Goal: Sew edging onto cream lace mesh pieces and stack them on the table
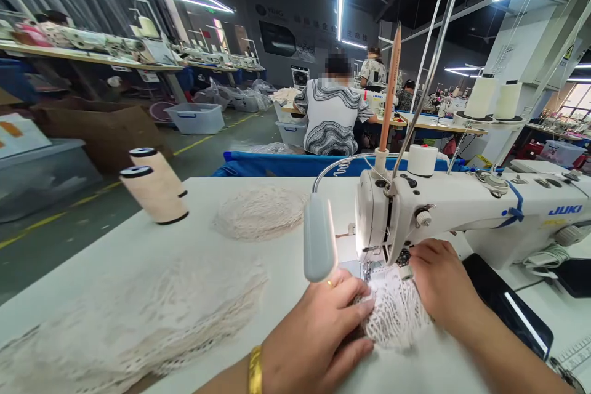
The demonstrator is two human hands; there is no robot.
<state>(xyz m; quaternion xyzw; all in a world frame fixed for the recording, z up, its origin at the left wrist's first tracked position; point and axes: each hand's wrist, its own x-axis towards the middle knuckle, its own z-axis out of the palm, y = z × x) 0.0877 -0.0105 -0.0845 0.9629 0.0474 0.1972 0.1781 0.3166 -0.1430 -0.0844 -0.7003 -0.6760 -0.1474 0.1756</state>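
A white JUKI sewing machine [462,206] stands on the white table [212,209]. A piece of white lace fabric [397,314] lies under its needle area. My left hand [318,335], with a gold bangle at the wrist, pinches the near left edge of the lace with closed fingers. My right hand [441,280] lies on the lace's right side just below the machine head, its fingers curled down onto the fabric. A small lamp [318,240] on a gooseneck hangs just above my left hand.
Two cream thread cones [154,184] lie at the table's left. A round lace pile [261,212] and a larger lace heap [138,314] rest on the table. A dark phone [512,314] lies at right. A person [332,108] sits ahead, back turned.
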